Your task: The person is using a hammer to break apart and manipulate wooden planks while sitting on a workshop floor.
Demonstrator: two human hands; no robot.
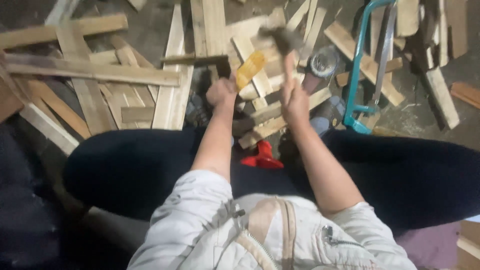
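Hammer raised over wood strips btwn knees, blurred mid-swing. Right hand fist closed on handle. Left hand curled shut on yellow-handled tool set on strips. Looks like striking step; next blow needs square aim, clear of left knuckles.

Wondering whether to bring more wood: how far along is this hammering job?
Done: some slats already lie joined on the floor. In hand: the right hand raises a hammer; the left hand steadies an upright piece, blurred. Left: many loose strips remain beside the saw.
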